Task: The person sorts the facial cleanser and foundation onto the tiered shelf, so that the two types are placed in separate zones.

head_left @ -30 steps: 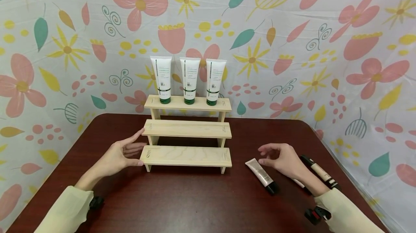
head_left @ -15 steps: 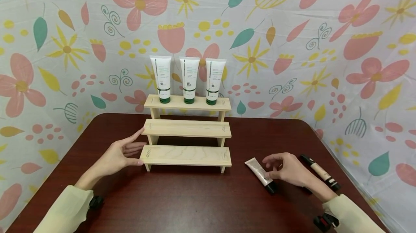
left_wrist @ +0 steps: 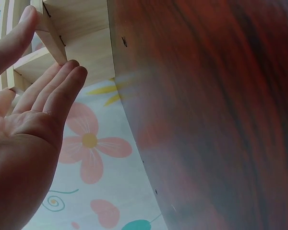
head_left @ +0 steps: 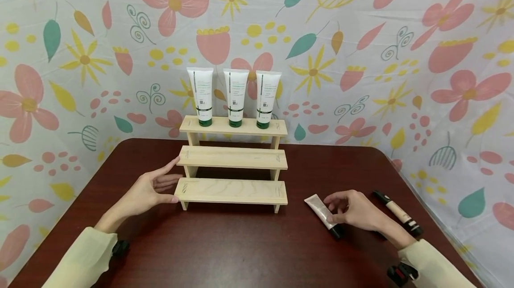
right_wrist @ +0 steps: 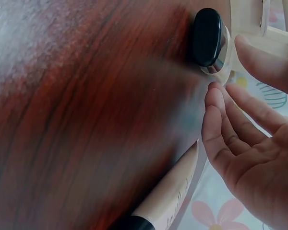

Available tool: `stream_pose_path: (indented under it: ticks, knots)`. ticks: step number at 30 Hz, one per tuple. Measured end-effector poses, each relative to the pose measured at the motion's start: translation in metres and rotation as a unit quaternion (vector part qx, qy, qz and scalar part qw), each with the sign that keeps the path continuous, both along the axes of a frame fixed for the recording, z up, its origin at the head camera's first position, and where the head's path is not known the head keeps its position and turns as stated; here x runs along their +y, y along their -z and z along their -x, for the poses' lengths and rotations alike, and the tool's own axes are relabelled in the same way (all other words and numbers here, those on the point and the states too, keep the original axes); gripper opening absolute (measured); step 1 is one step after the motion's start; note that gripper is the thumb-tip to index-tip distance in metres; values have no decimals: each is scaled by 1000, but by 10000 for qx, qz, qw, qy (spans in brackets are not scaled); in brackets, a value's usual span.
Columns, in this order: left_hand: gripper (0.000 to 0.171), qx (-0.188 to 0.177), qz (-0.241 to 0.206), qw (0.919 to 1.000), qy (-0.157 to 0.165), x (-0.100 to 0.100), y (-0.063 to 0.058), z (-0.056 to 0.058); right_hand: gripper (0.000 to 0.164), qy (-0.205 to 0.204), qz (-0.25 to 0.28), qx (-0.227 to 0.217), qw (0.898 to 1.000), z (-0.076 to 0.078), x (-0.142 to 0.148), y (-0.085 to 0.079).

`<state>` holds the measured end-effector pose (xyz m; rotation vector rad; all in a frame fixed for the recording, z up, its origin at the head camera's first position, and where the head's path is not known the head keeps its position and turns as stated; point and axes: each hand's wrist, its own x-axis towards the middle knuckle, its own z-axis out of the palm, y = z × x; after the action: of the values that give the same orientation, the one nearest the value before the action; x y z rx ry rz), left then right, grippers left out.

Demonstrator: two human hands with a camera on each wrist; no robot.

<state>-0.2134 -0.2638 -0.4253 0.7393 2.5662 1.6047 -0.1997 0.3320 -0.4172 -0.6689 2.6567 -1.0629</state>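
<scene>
My left hand [head_left: 143,193] touches the left ends of the lower two steps of a three-step wooden display stand [head_left: 232,191]. Its fingers are fairly straight, with the thumb at the bottom step and the index finger at the middle one. At the right, a shiny pinkish squeeze tube [head_left: 319,207] with a black cap [right_wrist: 207,37] lies on the table. My right hand [head_left: 355,210] is over and beside this tube, its fingers loosely bent. The thumb is at the tube near its cap; the fingertips are by its far side, without a visible pinch.
Three white tubes with green caps, the middle one [head_left: 235,96] among them, stand on the top step. A beige tube with black ends [head_left: 398,213] lies right of my right hand. Another dark-ended item is mostly hidden beneath that wrist. Floral cloth [head_left: 345,100] hangs behind the table [head_left: 241,252].
My right hand has moved a little down and to the right, its thumb now at the pinkish tube's capped end. The left hand and the stand stay in place.
</scene>
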Motion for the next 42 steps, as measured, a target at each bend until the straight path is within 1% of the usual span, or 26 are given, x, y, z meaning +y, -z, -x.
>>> stream_pose_path:
  ticks: [8,13,18,25,31,36,42]
  knots:
    - [107,13,5,10000,-12,0,0,0,49,-36,-115,-69,9999,5,0,2]
    - [107,12,20,10000,-6,0,0,0,52,-93,-60,-107,9999,6,-3,2]
    - [107,16,30,10000,-10,0,0,0,54,-200,-6,-184,9996,6,-5,2]
    - [106,2,37,10000,-7,0,0,0,54,-337,-151,-158,9992,8,-5,3]
    - [107,5,16,10000,2,-1,1,1,56,-460,-141,-194,9987,9,-8,2]
    - [107,5,19,10000,0,-1,0,1,55,-486,-127,-320,9982,8,-11,2]
    - [107,20,26,10000,-4,0,1,1,48,-551,-263,-370,9974,9,-14,1]
